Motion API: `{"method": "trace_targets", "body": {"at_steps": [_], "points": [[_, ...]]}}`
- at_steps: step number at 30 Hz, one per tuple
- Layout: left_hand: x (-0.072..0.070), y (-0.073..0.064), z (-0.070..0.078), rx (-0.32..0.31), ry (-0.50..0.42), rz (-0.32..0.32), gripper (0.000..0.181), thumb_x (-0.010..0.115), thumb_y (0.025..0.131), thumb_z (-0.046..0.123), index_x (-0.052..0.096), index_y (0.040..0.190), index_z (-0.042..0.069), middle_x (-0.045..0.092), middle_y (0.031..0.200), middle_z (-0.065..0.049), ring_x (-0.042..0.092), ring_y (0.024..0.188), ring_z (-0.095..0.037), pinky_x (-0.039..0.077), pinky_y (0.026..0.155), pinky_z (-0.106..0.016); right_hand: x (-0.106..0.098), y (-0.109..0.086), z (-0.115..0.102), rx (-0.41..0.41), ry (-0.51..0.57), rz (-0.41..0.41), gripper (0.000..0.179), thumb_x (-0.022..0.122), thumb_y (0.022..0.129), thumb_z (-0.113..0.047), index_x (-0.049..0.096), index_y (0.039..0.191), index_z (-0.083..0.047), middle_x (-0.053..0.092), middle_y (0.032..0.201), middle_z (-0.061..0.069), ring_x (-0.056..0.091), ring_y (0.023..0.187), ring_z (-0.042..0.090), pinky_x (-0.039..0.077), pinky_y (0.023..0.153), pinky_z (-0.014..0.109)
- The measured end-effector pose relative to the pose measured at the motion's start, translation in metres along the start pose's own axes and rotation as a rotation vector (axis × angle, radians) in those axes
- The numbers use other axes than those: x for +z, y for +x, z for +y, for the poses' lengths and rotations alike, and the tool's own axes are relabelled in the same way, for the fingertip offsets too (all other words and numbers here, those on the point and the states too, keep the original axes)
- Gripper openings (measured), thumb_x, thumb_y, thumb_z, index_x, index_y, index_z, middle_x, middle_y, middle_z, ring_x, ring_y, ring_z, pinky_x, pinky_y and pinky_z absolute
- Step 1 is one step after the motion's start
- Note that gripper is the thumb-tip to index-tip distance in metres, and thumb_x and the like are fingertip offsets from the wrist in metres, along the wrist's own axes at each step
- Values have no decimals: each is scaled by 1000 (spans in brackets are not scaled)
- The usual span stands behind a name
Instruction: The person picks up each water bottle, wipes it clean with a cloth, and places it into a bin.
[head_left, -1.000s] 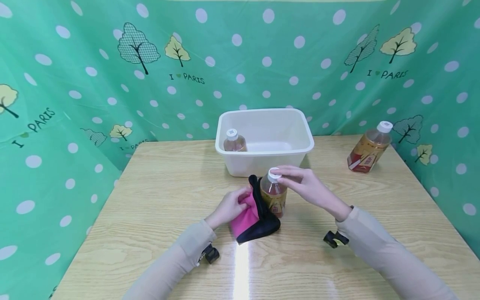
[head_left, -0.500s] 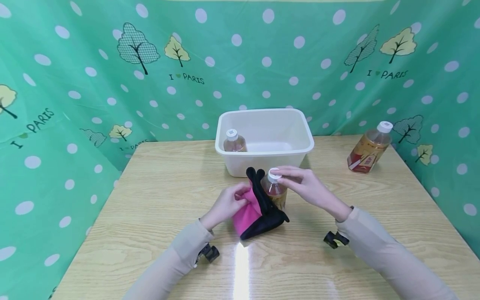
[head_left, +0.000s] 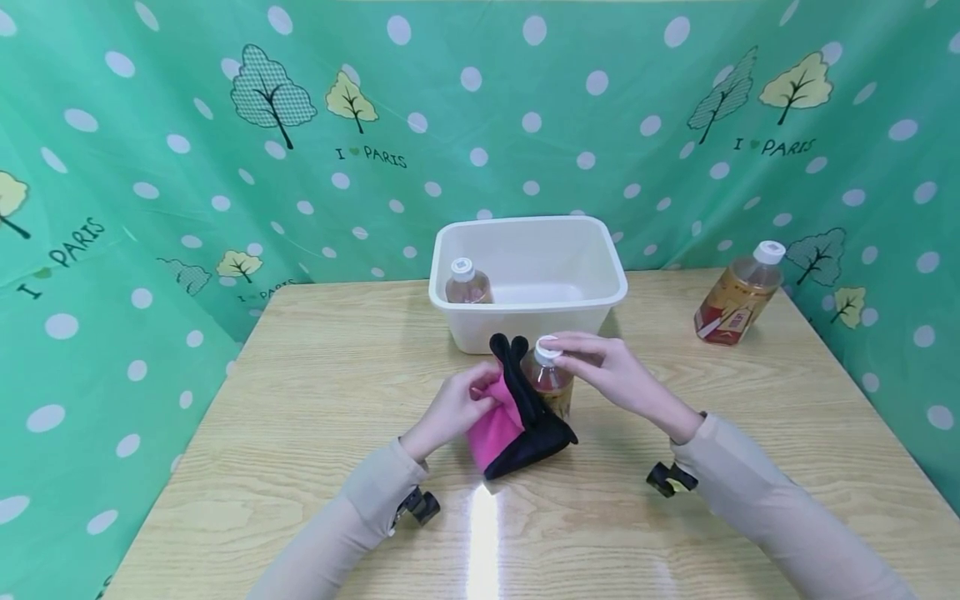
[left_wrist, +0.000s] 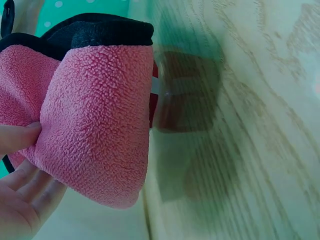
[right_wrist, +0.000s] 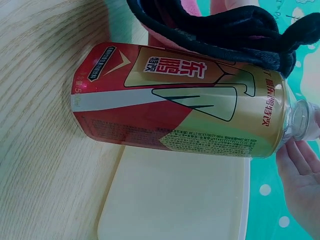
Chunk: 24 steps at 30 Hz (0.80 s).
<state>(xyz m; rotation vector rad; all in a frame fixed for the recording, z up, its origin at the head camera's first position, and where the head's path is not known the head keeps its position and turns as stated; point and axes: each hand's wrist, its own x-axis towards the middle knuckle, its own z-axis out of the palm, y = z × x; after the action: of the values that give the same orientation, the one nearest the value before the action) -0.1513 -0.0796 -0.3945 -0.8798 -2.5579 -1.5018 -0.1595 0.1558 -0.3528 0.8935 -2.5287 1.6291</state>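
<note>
A bottle point(head_left: 553, 383) with a white cap and a red and gold label stands upright in front of the white tub. My right hand point(head_left: 622, 379) holds it by the cap from above. My left hand point(head_left: 448, 410) pinches a pink fleece cloth point(head_left: 493, 433) with black edging between thumb and fingers. The cloth's black edge point(right_wrist: 235, 45) lies along the bottle's left side and hides part of its lower half in the head view. In the left wrist view the folded pink cloth point(left_wrist: 100, 115) stands before the bottle, whose red base shows past it.
The white tub point(head_left: 528, 308) stands at the back with another bottle point(head_left: 468, 287) inside, at its left. A third bottle point(head_left: 738, 296) stands at the back right of the wooden table point(head_left: 337, 358). A green dotted curtain point(head_left: 450, 108) hangs behind.
My left hand has shifted slightly up and turned the cloth, so its black edge rises higher and covers more of the bottle's front. The right hand and bottle stay in place.
</note>
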Motion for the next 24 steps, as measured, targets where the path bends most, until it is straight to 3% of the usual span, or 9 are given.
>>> {"method": "trace_targets", "body": {"at_steps": [5, 12, 24], "points": [[-2, -1, 10, 9, 6, -28, 26, 54, 69, -18, 55, 93, -6, 62, 88, -22, 59, 81, -30, 52, 68, -33, 0, 0, 1, 1, -3, 0, 29, 57, 85, -13, 61, 113, -8, 57, 118, 6, 51, 107, 10, 44, 85, 19], [11, -1, -27, -27, -8, -37, 29, 56, 70, -16, 55, 95, -3, 63, 90, -19, 60, 82, -28, 52, 69, -30, 0, 0, 1, -3, -12, -3, 29, 56, 85, -13, 60, 113, -8, 56, 118, 6, 51, 107, 10, 45, 85, 21], [17, -3, -40, -11, 22, -49, 32, 57, 68, -15, 56, 98, -2, 62, 97, -15, 59, 92, -24, 48, 82, -30, 1, 1, 2, -28, -18, 1, 29, 57, 84, -10, 60, 112, -6, 57, 118, 7, 50, 109, 10, 43, 86, 19]]}}
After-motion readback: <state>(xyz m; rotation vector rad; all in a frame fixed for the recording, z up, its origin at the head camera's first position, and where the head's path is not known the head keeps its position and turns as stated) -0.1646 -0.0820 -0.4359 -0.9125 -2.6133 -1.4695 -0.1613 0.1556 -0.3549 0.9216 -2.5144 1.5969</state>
